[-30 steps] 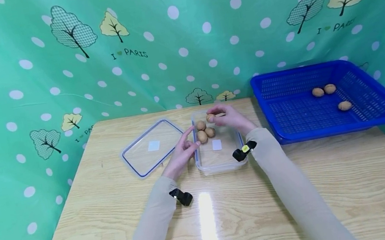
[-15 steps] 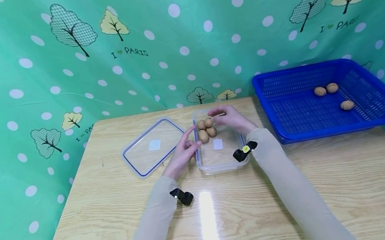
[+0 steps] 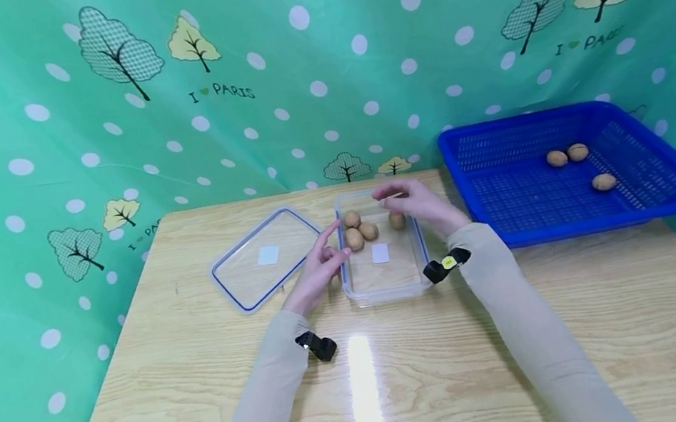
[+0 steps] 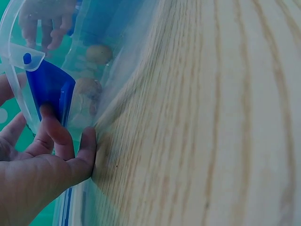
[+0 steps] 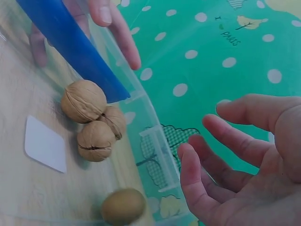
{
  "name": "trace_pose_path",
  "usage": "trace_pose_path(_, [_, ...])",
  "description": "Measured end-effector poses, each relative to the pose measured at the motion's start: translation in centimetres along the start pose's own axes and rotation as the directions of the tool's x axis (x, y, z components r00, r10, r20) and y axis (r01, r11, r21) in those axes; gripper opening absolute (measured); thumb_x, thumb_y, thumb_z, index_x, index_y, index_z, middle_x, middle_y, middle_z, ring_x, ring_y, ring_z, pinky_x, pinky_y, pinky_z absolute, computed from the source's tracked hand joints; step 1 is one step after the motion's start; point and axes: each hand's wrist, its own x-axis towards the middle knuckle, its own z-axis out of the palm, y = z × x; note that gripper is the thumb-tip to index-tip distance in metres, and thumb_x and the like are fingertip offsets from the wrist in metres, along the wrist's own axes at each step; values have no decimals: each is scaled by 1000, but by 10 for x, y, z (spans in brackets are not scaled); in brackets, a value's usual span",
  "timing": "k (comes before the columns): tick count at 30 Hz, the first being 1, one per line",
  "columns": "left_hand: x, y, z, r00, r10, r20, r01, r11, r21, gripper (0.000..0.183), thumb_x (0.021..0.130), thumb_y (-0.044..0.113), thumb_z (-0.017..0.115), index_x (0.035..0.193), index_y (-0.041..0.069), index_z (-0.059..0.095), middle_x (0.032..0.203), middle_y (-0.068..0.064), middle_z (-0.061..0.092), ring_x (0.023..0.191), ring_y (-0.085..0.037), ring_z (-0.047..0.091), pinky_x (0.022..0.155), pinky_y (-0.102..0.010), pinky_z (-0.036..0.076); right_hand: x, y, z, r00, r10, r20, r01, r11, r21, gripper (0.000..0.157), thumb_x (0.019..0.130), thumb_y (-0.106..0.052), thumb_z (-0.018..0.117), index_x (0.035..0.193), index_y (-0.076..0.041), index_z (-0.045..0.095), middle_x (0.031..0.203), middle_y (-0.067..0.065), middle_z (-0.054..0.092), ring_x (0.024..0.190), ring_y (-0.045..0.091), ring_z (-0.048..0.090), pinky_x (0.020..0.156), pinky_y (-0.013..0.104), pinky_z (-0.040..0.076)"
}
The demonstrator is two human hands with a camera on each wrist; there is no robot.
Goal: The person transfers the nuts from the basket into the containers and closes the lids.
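A clear plastic food container with blue latches stands on the table. Three walnuts sit grouped along its left wall, beside a white square label. My left hand rests at the left wall with fingers spread; in the left wrist view a fingertip touches the hanging blue latch. Over the container's far right part is my right hand, its fingers loosely bent with nothing between them. Just below it lies another walnut, smooth and blurred in the right wrist view.
The container's blue-edged lid lies flat to the left. At the right stands a blue plastic basket with three walnuts in it. A green dotted curtain hangs behind the wooden table.
My right hand has let go of a walnut and moved right and slightly up. That walnut has shifted from beside the grouped ones to the container's right side. The left hand stays in place.
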Motion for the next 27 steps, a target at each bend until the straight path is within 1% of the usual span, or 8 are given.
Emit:
trace_pose_path(6, [-1,1,0,1000,7,-6,-7,1000,-3,60,97,13,59,150,29,35,77,-2,52,72,-13,48,68,-29,39,-9,-6,-9,1000,0,18,0,1000,16,34,98,-10,53,129,4,55,130,20,53,116,38,50,97,51,39])
trace_pose_path(11, [-2,2,-1,1000,2,6,-2,999,-36,61,97,12,59,151,27,34,80,-5,51,74,-14,48,69,-28,39,-16,-9,-18,1000,-4,18,3,1000,17,34,98,-10,55,129,3,55,128,19,55,109,31,53,96,53,39])
trace_pose_path(14, [-2,4,-2,1000,-8,25,9,999,-42,62,98,10,58,152,23,31,82,-7,51,75,-15,48,70,-29,39,-19,-11,-23,1000,-7,11,8,1000,-5,33,97,-10,56,128,3,56,127,18,56,107,28,55,95,50,41])
trace_pose_path(17, [-2,5,-3,999,-24,27,25,999,-38,63,97,9,57,153,21,29,81,-6,50,74,-18,45,70,-32,37,-22,-11,-29,1000,-6,6,7,1000,-30,32,98,-11,56,127,2,57,127,17,56,109,29,55,95,46,42])
trace_pose_path(19, [-2,6,-2,999,-31,19,32,999,-29,63,97,9,57,153,22,30,79,-4,50,73,-18,45,70,-32,37,-24,-11,-32,1000,-6,2,6,999,-48,32,98,-12,56,127,1,57,127,17,57,111,31,55,95,44,42])
trace_pose_path(22, [-3,5,-1,1000,-16,8,16,1000,-27,62,97,12,59,151,26,33,79,-3,50,73,-16,46,69,-30,38,-28,-11,-38,1000,-11,1,11,997,-79,32,98,-13,56,127,1,58,127,16,57,113,35,54,95,45,42])
trace_pose_path(25, [-3,4,0,1000,-2,-1,2,1000,-12,61,97,14,60,151,29,34,79,-2,50,73,-14,46,69,-29,38,-33,-11,-45,1000,-12,0,12,994,-106,33,99,-14,55,128,2,57,128,18,55,112,33,54,94,44,43])
trace_pose_path(27, [-3,3,1,1000,2,-4,-3,1000,-3,61,97,14,59,151,29,34,78,-2,50,72,-14,46,69,-30,38,-36,-11,-51,1000,-13,-3,12,991,-130,34,99,-15,54,129,2,56,130,18,54,111,29,55,92,40,44])
